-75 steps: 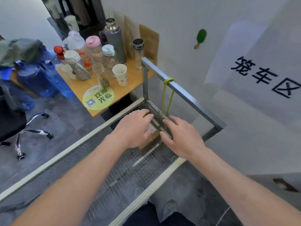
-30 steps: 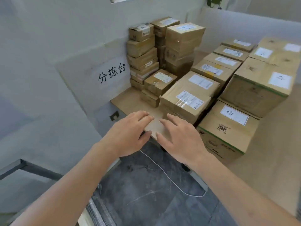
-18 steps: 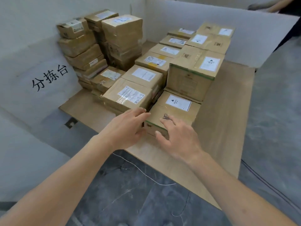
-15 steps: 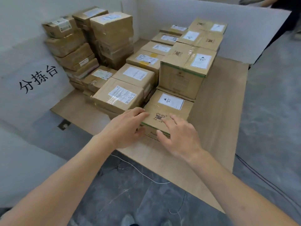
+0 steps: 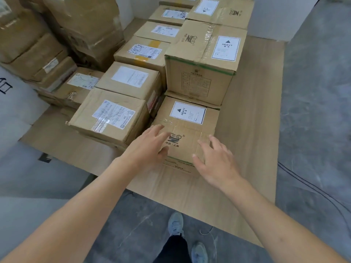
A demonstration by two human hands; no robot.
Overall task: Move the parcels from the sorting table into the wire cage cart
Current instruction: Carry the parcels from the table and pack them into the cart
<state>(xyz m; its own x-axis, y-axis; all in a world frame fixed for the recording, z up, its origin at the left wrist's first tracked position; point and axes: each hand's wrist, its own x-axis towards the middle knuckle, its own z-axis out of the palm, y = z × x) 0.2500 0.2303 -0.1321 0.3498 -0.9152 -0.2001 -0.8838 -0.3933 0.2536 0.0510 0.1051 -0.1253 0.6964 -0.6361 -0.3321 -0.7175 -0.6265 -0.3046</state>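
A low cardboard parcel (image 5: 187, 130) with a white HEAVY label lies at the near edge of the wooden sorting table (image 5: 252, 141). My left hand (image 5: 147, 147) reaches over its near left corner, fingers straight and thumb at its front edge. My right hand (image 5: 214, 160) hovers at its near right corner with fingers spread. Neither hand holds anything. The wire cage cart is out of view.
A taller HEAVY parcel (image 5: 203, 61) stands right behind the low one. Several labelled parcels (image 5: 110, 118) fill the table's left and back, with stacks (image 5: 57, 35) along the white wall. Grey floor, a cable (image 5: 311, 186) and my feet (image 5: 176, 223) are below.
I turned from the wire cage cart to the sorting table and stepped closer. Both empty hands moved forward to the near low parcel with the HEAVY label.
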